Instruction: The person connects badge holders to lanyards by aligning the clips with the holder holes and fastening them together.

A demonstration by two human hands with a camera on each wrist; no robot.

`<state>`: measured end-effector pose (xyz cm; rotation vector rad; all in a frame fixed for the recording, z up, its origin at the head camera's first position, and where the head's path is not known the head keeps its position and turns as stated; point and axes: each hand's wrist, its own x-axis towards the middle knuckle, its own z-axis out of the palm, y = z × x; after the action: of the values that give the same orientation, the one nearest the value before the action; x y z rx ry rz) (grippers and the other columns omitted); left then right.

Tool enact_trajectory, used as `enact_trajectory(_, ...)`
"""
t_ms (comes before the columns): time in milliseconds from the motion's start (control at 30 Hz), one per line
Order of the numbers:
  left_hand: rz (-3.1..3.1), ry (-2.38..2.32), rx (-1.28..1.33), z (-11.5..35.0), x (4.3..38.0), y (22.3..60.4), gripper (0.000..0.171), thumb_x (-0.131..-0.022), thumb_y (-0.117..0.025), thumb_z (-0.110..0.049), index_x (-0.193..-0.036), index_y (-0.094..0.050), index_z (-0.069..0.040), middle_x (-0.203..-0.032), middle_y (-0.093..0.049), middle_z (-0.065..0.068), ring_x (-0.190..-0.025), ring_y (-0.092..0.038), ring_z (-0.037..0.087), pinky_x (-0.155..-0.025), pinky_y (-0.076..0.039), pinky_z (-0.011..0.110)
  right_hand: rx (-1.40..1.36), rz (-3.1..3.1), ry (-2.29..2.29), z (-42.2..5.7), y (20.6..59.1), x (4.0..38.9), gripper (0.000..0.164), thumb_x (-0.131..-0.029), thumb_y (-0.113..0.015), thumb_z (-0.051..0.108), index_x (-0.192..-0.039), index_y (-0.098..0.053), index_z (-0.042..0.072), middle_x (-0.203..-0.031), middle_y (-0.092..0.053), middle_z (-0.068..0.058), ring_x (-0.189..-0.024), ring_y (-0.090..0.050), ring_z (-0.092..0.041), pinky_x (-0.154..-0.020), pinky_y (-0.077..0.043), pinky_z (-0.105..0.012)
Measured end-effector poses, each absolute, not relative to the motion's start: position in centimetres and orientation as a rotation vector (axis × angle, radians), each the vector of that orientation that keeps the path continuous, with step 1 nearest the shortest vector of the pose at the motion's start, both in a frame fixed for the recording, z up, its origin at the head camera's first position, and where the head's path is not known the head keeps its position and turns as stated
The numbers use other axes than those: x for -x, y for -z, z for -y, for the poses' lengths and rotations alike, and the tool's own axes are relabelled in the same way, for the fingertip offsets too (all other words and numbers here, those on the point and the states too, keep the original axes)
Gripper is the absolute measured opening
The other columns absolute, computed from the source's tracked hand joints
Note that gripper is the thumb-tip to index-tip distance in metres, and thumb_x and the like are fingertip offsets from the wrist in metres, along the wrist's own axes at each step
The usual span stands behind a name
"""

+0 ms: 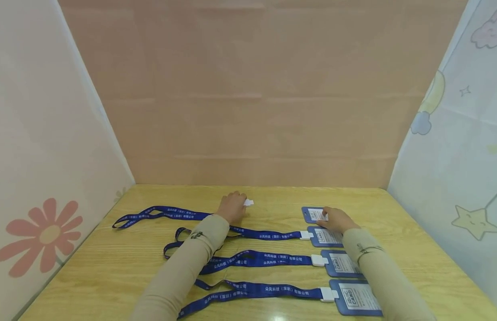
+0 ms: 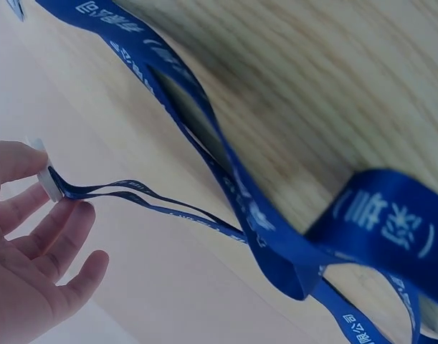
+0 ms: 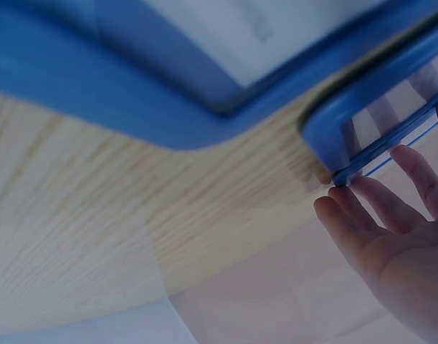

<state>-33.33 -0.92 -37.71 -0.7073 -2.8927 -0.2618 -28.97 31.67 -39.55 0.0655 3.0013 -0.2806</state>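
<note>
My left hand (image 1: 232, 208) pinches the white plastic clip (image 1: 249, 203) of a blue lanyard (image 1: 180, 213) between thumb and fingers. In the left wrist view that clip (image 2: 51, 175) is raised, with the strap trailing from it. My right hand (image 1: 340, 220) grips the farthest blue card holder (image 1: 308, 215) by its right part, fingertips along its edge. The right wrist view shows the fingers (image 3: 394, 204) against the blue rim of this holder (image 3: 326, 140). No strap is attached at its slotted left end.
Three blue lanyards lie in rows nearer me, their white clips joined to card holders: a far one (image 1: 326, 237), a middle one (image 1: 342, 264) and a near one (image 1: 357, 298). My sleeves cross over parts of them. A tan wall (image 1: 252, 111) stands behind the wooden table (image 1: 280, 209).
</note>
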Motion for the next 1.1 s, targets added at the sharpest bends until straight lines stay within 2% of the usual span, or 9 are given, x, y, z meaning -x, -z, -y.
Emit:
enact_trajectory(667,2.885,0.172,0.749,-0.7,32.7,37.8,0.023,-0.091,-0.06,-0.017,-0.111,-0.064,-0.008,-0.1,-0.064,0.009,-0.087,-0.062,0.022,-0.075,-0.053,0.037,-0.126,-2.979,0.271,-31.0,39.7,29.0,0.042,-0.088,-0.062,0.03,-0.114,-0.054,-0.003,-0.111,-0.062,-0.025,-0.093,-0.06,-0.031,-0.089,-0.047,-0.05)
enact_trajectory(1100,2.87,0.148,0.764,-0.8,32.6,38.5,0.017,-0.091,-0.058,-0.011,-0.106,-0.066,-0.008,-0.097,-0.065,0.01,-0.086,-0.063,0.023,-0.074,-0.054,0.039,-0.128,-2.979,0.265,-29.2,38.6,28.1,0.041,-0.089,-0.062,0.029,-0.113,-0.054,-0.003,-0.107,-0.063,-0.024,-0.085,-0.058,-0.025,-0.084,-0.048,-0.046)
